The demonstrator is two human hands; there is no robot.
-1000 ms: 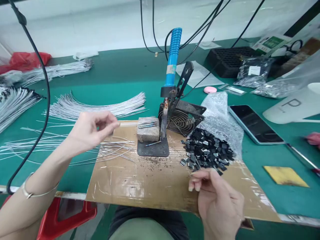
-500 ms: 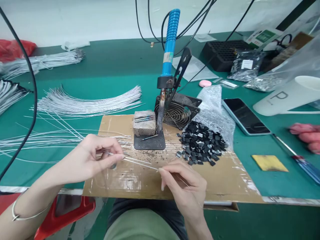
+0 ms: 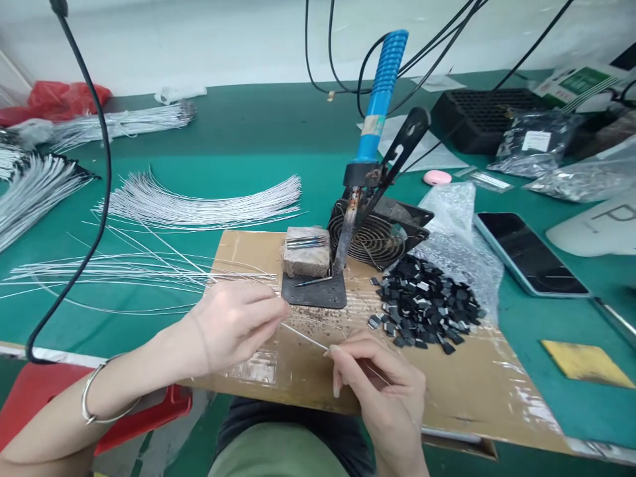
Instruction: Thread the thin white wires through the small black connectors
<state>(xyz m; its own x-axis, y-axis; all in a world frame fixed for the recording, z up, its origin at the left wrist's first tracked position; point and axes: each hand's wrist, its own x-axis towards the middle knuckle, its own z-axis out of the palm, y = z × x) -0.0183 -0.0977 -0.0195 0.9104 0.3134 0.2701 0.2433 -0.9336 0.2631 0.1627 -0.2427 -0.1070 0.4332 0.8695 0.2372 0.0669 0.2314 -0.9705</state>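
A thin white wire [image 3: 305, 336] stretches between my two hands above the cardboard sheet [image 3: 303, 381]. My left hand [image 3: 238, 324] is closed, thumb and fingers pinching the wire near its left part. My right hand [image 3: 382, 377] pinches the same wire between thumb and forefinger, and a thin strand runs back across the palm. Loose white wires [image 3: 149, 268] lie behind my left hand. Beyond the hands, a blue-handled soldering iron [image 3: 380, 99] stands tip down beside a worn block [image 3: 305, 255] with thin metal pieces on top. Small black pieces [image 3: 427, 301] are heaped to the right.
A small fan [image 3: 380, 232] stands behind the iron. A wire bundle [image 3: 203, 202] lies at the back left. Phone [image 3: 531, 252], bubble wrap [image 3: 462, 238] and yellow sponge [image 3: 586, 362] are on the right. A black cable [image 3: 102, 165] hangs at the left; a red stool [image 3: 44, 397] is below.
My left hand has turned, showing more of its back, and its fingertips are closer to my right hand along the wire. The view has swung left, shifting the bench rightward in the picture.
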